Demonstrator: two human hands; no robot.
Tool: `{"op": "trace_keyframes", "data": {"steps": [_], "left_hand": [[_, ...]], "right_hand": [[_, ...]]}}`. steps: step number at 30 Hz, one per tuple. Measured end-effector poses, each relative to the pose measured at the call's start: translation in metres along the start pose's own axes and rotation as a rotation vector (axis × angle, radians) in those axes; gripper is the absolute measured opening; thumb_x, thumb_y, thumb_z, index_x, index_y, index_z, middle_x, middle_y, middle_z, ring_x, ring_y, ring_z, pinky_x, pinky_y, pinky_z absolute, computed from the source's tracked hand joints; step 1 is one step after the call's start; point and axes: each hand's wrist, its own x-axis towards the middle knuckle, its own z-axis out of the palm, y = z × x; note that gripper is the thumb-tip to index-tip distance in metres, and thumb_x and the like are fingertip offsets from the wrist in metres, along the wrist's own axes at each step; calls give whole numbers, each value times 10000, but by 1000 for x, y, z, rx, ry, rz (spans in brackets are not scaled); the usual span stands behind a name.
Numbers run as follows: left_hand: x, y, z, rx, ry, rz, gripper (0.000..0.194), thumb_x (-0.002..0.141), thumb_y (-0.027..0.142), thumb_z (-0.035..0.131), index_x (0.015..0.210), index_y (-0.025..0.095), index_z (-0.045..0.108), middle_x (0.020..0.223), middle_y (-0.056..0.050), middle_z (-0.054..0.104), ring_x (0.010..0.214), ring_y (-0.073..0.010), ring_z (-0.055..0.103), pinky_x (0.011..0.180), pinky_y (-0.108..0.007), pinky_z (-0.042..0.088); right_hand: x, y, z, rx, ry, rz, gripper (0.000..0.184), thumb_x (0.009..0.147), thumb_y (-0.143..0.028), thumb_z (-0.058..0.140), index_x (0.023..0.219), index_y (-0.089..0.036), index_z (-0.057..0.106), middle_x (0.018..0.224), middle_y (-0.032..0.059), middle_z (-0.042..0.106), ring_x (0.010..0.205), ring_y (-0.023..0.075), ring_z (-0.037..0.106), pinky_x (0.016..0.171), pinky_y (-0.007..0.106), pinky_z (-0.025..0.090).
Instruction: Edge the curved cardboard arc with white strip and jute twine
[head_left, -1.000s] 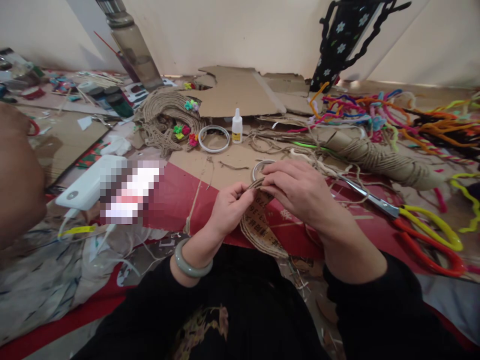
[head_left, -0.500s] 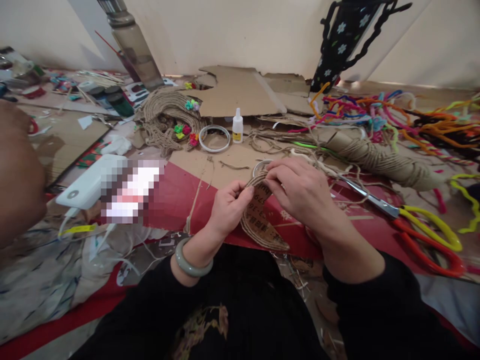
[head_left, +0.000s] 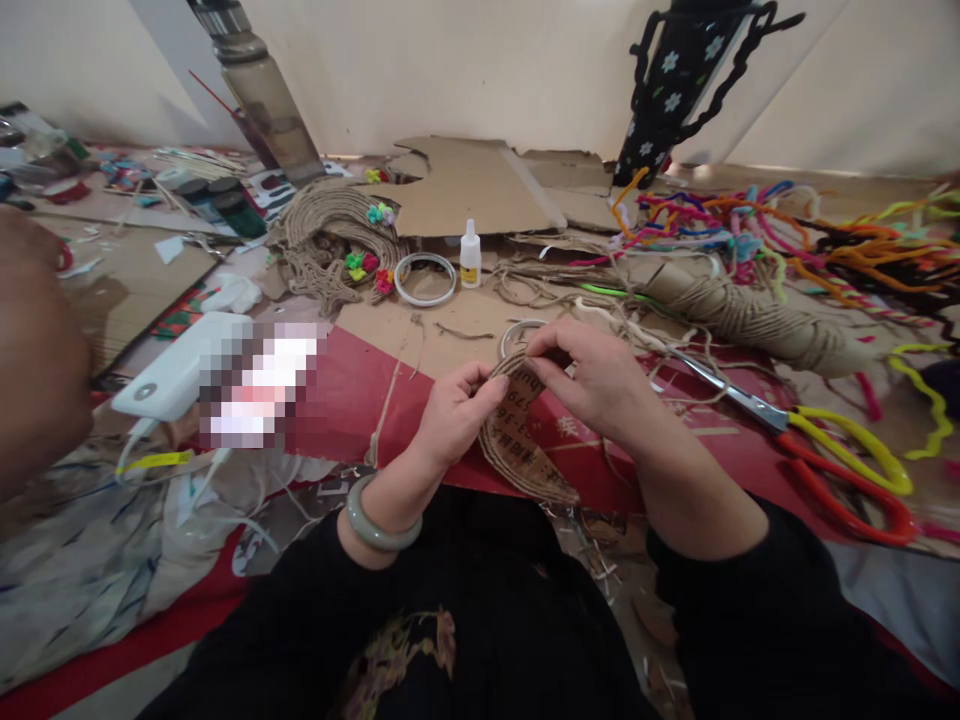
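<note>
Nearest the person, the left hand (head_left: 455, 412), a pale green bangle (head_left: 373, 525) on its wrist, pinched the left rim of a cardboard disc (head_left: 517, 440) between thumb and fingers. The right hand (head_left: 592, 375) pinched the disc's upper edge, fingers curled over it. The disc was brown card bound round its rim with coarse jute twine; printing ran across its bare face, too small and broken to read. It was held tilted just above a red sheet (head_left: 352, 400) near the front middle of the work surface.

At the left edge lay a smooth white power bank (head_left: 169, 375), part of it blurred out. Towards the right edge lay scissors (head_left: 817, 440) with steel blades and yellow and red loop handles, and behind them a thick spool of twine (head_left: 750, 315). Beyond the hands, mid-surface, stood a small white glue bottle (head_left: 470, 255) with a yellow label, unreadable, beside a white tape ring (head_left: 425, 278). Left of those sat coiled rope work (head_left: 330, 235) with small bright flowers. Fuzzy pipe cleaners (head_left: 750, 220) in many colours were heaped at the far right, and flat torn cardboard sheets (head_left: 472, 185) lay along the far edge.
</note>
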Motion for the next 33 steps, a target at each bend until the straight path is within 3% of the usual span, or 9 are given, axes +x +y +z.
{"op": "trace_keyframes", "data": {"steps": [10, 18, 33], "left_hand": [[-1, 6, 2, -77, -112, -56, 295, 713, 420, 720, 799, 143, 667, 675, -2, 646, 610, -78, 545, 589, -198, 425], [0, 2, 0, -59, 60, 4, 308, 728, 438, 700, 710, 142, 615, 599, 35, 546, 554, -57, 460, 541, -186, 373], [-1, 1, 0, -48, 68, 3, 317, 732, 458, 695, 726, 150, 617, 609, 30, 546, 555, -69, 471, 534, -197, 391]], "right_hand": [[0, -2, 0, 31, -167, -122, 77, 851, -145, 537, 812, -179, 594, 775, 29, 644, 740, 149, 582, 683, 268, 443], [-3, 4, -1, -89, -5, -227, 132, 905, -231, 528, 982, -191, 628, 1087, 96, 682, 1037, 205, 628, 913, 365, 492], [-3, 4, 2, -296, 98, -294, 136, 880, -135, 522, 848, -180, 646, 1067, 104, 706, 971, 209, 645, 877, 361, 505]]}}
